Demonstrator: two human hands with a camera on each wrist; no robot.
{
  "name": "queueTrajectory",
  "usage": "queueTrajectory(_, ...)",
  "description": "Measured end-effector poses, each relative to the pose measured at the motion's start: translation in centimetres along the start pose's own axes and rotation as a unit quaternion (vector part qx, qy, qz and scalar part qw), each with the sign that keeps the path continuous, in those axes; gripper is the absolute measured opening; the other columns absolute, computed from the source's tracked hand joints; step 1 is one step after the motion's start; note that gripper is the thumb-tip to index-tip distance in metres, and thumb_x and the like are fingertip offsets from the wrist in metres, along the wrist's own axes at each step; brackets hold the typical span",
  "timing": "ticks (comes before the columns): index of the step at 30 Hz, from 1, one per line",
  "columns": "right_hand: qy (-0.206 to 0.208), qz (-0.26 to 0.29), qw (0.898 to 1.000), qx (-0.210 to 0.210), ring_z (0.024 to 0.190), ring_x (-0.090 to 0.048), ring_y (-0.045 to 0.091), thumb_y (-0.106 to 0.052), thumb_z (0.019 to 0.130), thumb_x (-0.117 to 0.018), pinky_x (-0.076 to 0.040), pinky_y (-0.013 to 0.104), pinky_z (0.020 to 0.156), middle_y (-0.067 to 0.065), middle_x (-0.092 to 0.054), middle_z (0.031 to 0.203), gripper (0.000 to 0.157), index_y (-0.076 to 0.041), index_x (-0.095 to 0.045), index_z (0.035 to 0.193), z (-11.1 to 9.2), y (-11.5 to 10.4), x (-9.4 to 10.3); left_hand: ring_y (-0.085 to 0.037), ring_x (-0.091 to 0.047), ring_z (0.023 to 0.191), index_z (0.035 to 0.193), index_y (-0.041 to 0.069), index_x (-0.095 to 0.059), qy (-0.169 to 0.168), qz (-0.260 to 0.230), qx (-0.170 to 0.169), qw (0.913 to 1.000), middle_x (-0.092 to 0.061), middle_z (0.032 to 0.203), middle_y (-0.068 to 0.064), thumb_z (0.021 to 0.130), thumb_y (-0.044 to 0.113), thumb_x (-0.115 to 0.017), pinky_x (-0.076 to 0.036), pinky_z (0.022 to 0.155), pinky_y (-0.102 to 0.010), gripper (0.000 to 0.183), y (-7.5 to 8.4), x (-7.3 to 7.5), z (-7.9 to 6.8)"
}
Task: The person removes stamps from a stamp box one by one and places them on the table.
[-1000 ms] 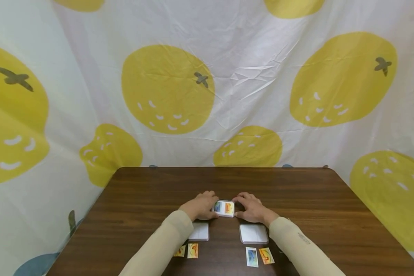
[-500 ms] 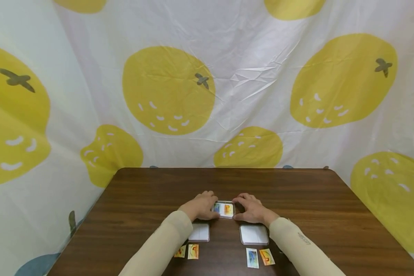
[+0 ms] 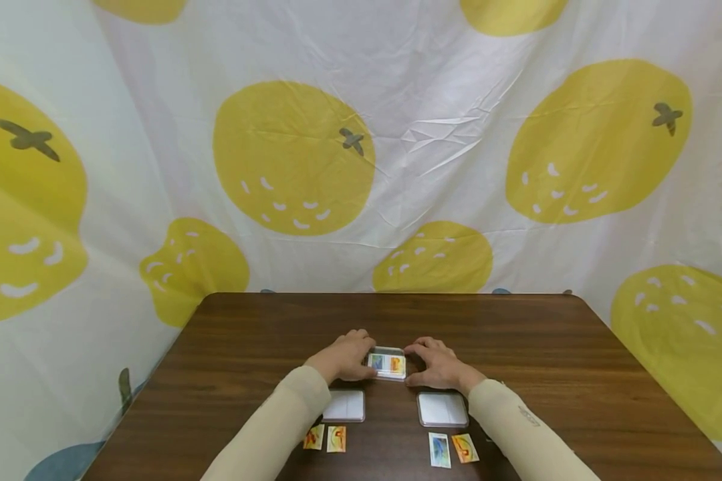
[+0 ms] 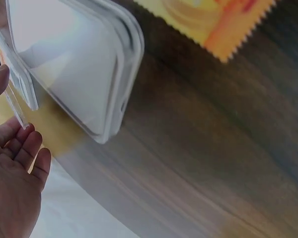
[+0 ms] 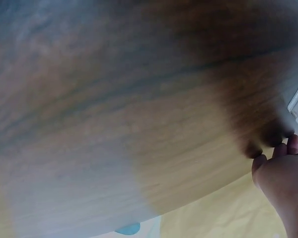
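A clear plastic stamp case lies between my hands, with a blue stamp and an orange stamp side by side on its white insert. My left hand pinches a clear lid between thumb and fingers at the case's left side. In the left wrist view the lid stands apart from the stamp-bearing base. My right hand holds the case's right edge, thumb at the near corner and forefinger at the far one. Its curled fingertips show beside the case in the right wrist view, the thumb hidden there.
Two more clear cases with white inserts, one left and one right, lie nearer the person. In front are loose stamps: two orange ones at left, a blue one and an orange one at right. A lemon-print cloth hangs behind the table.
My left hand has moved slightly left and away from the person. The clear lid has come up and shifted off the insert, its far edge now showing beyond the stamps. My right hand stays nearly still.
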State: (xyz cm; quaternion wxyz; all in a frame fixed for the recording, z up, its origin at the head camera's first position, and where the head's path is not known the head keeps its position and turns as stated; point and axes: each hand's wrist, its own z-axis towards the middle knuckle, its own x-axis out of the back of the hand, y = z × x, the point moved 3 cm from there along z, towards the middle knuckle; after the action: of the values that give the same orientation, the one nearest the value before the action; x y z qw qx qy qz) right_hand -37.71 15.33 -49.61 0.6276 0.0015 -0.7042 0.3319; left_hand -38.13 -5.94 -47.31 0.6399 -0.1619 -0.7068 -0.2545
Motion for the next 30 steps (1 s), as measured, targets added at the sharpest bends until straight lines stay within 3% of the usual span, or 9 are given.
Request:
queueTrajectory(5, 0.006, -0.015, 1.0, -0.008, 0.128, -0.04, 0.04, -0.052, 0.078, -0.079, -0.027, 0.06, 0.105, 0.013, -0.046, 0.136, 0.066, -0.017, -0.06, 0.131, 0.0, -0.2, 0.0, -0.022, -0.05, 0.115, 0.126, 0.008, -0.061, 0.006, 0.0, 0.005, 1.0, -0.054, 0.119, -0.004, 0.088, 0.041, -0.072, -0.04, 0.099, -0.039, 0.052, -0.4, 0.4, -0.4)
queueTrajectory(12, 0.011, -0.019, 1.0, -0.001, 0.126, -0.041, 0.04, -0.048, 0.082, -0.078, -0.027, 0.06, 0.104, 0.013, -0.047, 0.133, 0.058, -0.018, -0.061, 0.128, -0.1, -0.4, -0.1, -0.023, -0.051, 0.108, 0.118, 0.007, -0.064, 0.03, -0.004, -0.006, 0.9995, -0.054, 0.11, -0.004, 0.086, 0.038, -0.074, -0.042, 0.096, -0.042, 0.045, -1.1, 0.7, -0.8)
queueTrajectory(30, 0.003, -0.009, 1.0, 0.015, 0.131, -0.035, 0.044, -0.05, 0.085, -0.073, -0.023, 0.064, 0.106, 0.016, -0.043, 0.139, 0.059, -0.018, -0.058, 0.132, 0.1, 0.4, -0.5, -0.029, -0.048, 0.12, 0.132, 0.003, -0.056, 0.041, -0.059, 0.012, 0.9974, -0.053, 0.125, -0.01, 0.09, 0.038, -0.072, -0.037, 0.103, -0.048, 0.057, -4.2, 1.7, -2.9)
